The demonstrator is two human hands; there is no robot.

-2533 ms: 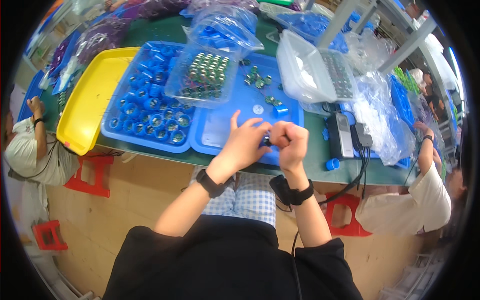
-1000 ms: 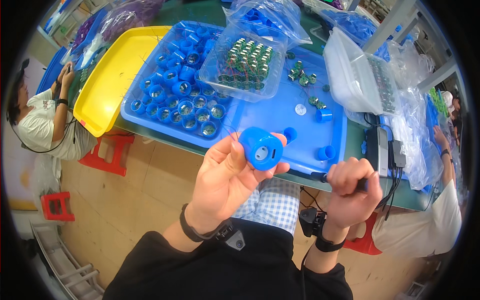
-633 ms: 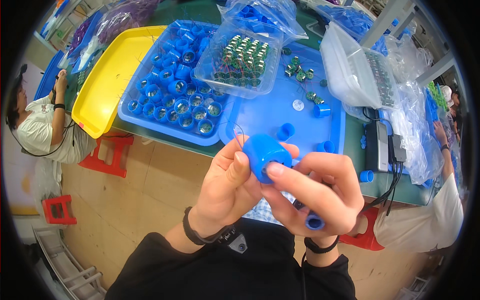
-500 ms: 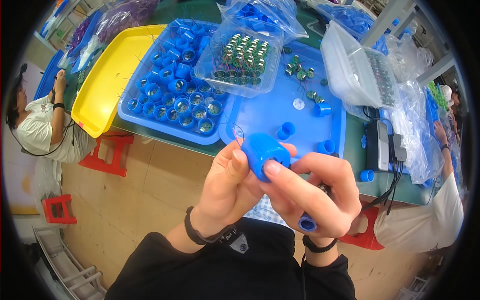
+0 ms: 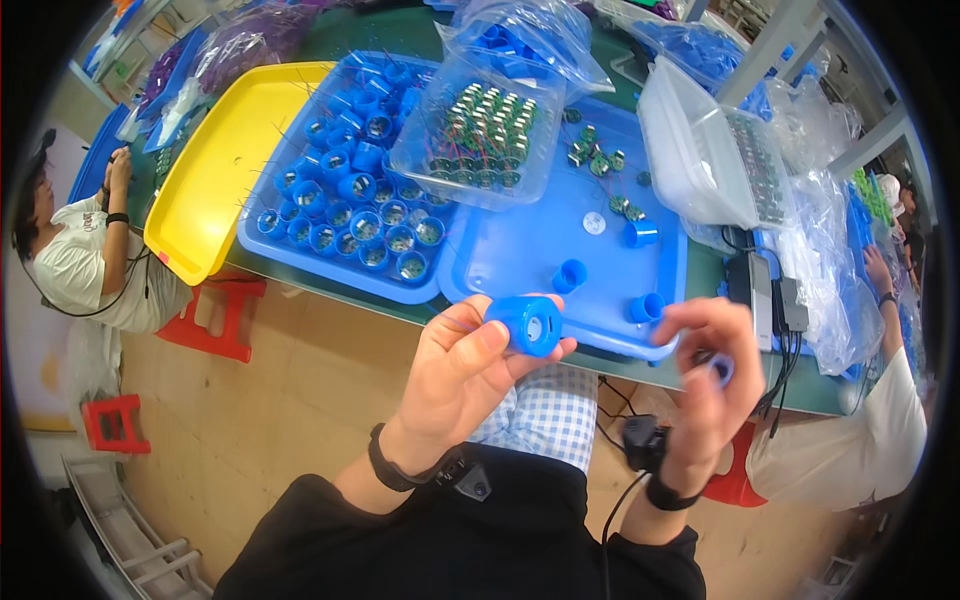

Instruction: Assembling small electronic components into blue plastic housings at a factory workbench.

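In front of my body, my left hand [image 5: 440, 365] grips a blue plastic housing [image 5: 512, 322] between thumb and fingers. The housing lies tilted, its end turned toward me, with a pale round centre and a small slot. Thin wires come off its far side. To the right, my right hand [image 5: 712, 375] is raised and apart from the housing, partly blurred. A dark tube-like object with a bluish rim [image 5: 718, 370] is tucked in its curled fingers; its kind cannot be made out. Beyond, a blue tray [image 5: 520, 255] carries loose blue cups [image 5: 570, 275] and small green circuit boards [image 5: 605, 163].
Left of that stands another blue tray [image 5: 405, 290] crowded with wired blue cups, beside a yellow tray [image 5: 170, 220]. A clear plastic box [image 5: 405, 160] of circuit boards overlaps both blue trays. At right are a translucent box [image 5: 690, 150], a black device [image 5: 745, 295] with cables, and seated people.
My right hand has drawn away from the housing to the right, keeping the dark tube-like object. The housing in my left hand has lowered and turned, showing its end.
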